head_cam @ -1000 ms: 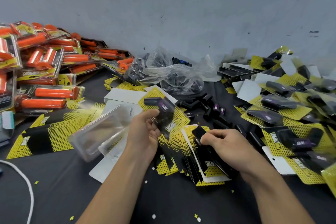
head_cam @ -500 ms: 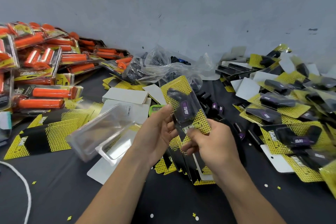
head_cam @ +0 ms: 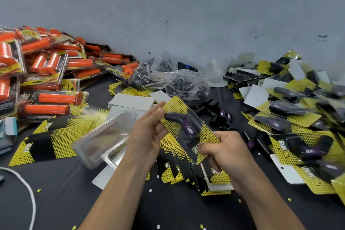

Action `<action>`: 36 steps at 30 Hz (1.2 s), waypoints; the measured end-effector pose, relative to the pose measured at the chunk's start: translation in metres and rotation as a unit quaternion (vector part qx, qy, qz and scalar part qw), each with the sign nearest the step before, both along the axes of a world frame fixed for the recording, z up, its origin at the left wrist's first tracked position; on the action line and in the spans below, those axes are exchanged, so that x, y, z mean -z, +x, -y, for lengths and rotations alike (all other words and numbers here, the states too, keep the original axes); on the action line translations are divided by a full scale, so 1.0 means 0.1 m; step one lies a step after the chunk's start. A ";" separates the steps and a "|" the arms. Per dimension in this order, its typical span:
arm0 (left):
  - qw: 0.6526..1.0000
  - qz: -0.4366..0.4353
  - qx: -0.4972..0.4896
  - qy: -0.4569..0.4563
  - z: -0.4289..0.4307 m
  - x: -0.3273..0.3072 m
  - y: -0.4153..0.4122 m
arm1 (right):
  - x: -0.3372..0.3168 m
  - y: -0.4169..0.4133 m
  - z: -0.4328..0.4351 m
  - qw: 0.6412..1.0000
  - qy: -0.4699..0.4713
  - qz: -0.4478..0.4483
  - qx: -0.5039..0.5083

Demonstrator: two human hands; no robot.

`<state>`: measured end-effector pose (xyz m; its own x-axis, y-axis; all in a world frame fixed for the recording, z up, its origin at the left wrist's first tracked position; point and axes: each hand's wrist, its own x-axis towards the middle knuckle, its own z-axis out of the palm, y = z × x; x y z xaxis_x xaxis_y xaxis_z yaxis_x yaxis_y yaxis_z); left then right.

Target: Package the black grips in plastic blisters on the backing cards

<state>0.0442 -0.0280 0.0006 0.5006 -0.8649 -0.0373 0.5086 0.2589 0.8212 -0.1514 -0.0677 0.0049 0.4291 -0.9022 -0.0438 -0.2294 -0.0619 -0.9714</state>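
Observation:
Between both hands I hold a yellow-and-black backing card (head_cam: 175, 107) with a clear blister over a black grip (head_cam: 183, 126) that bears a purple label. My left hand (head_cam: 147, 132) pinches the card's upper left edge with fingers and thumb. My right hand (head_cam: 226, 147) grips its lower right corner. Under my hands lies a fanned stack of loose backing cards (head_cam: 186, 166). Empty clear blisters (head_cam: 100, 140) lie to the left. Loose black grips (head_cam: 218, 115) are scattered behind the card.
Packaged orange grips (head_cam: 46, 78) are heaped at the left. A pile of finished black-grip packs (head_cam: 295, 117) fills the right. Crumpled plastic bags (head_cam: 173, 78) sit by the grey wall. White card stacks (head_cam: 130, 101) and a white cord (head_cam: 28, 190) lie on the black table.
My right hand came off the card stack and joined the left on the pack. The pack rose, turned its front up and now slants between both hands.

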 end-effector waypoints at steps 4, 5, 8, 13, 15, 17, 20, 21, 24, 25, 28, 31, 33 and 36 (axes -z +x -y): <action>0.999 -0.025 -0.015 0.014 0.02 0.01 -0.03 | 0.01 -0.04 0.03 0.991 -0.071 0.065 0.094; 1.000 -0.016 -0.017 0.021 0.03 0.01 -0.03 | 0.00 -0.05 0.04 0.986 -0.063 0.096 0.119; 0.999 0.002 -0.030 0.031 0.04 0.03 -0.05 | 0.00 -0.06 0.09 0.973 -0.024 0.158 0.169; 0.996 0.016 -0.074 0.054 0.04 0.08 -0.04 | 0.04 -0.06 0.07 0.989 -0.077 0.050 0.115; 0.996 0.031 -0.068 0.057 0.04 0.08 -0.05 | 0.05 -0.09 0.09 0.987 -0.110 -0.002 0.120; 0.995 0.068 -0.046 0.059 0.04 0.07 -0.08 | 0.02 -0.13 0.10 0.987 -0.114 0.005 0.113; 0.992 0.096 -0.036 0.068 0.04 0.05 -0.12 | -0.05 -0.17 0.10 0.995 -0.056 0.067 0.052; 0.992 0.102 -0.032 0.069 0.04 0.05 -0.13 | -0.06 -0.19 0.11 0.996 -0.051 0.067 0.039; 0.983 0.161 -0.012 0.087 0.04 0.08 -0.19 | -0.09 -0.20 0.11 0.993 -0.043 0.103 0.033; 0.979 0.183 -0.008 0.086 0.03 0.08 -0.22 | -0.10 -0.20 0.12 0.991 -0.036 0.123 0.036; 0.972 0.227 0.008 0.054 0.03 0.09 -0.27 | -0.08 -0.20 0.15 0.985 -0.016 0.159 0.068; 0.970 0.236 0.016 0.051 0.04 0.13 -0.22 | -0.01 -0.23 0.20 0.992 -0.036 0.108 0.062; 0.972 0.228 0.012 0.062 0.04 0.15 -0.19 | -0.01 -0.27 0.20 0.997 -0.046 0.064 0.020; 0.968 0.241 0.005 0.070 0.06 0.16 -0.21 | -0.02 -0.30 0.21 0.997 -0.059 0.028 0.033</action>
